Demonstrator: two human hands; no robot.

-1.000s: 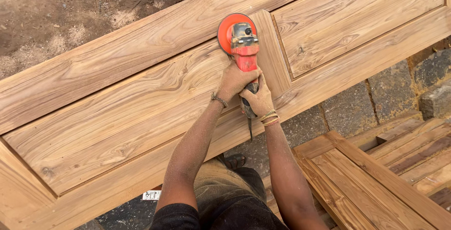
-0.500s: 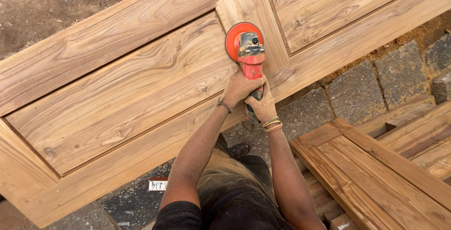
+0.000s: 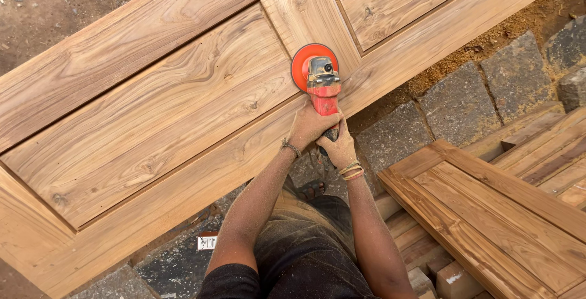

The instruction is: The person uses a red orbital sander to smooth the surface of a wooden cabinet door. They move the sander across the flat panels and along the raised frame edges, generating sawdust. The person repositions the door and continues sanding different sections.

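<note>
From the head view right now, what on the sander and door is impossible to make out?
- Sander grip: covered by the left hand and right hand.
- Sanding face of the orange disc: pressed down on the door, hidden from above.
- Disc spinning or not: a single frame cannot tell.
- Door's full extent: cut off by the top and left edges.
- Cord: thin, lost below the hands.

small white label (image 3: 207,242), on ground below door
</note>
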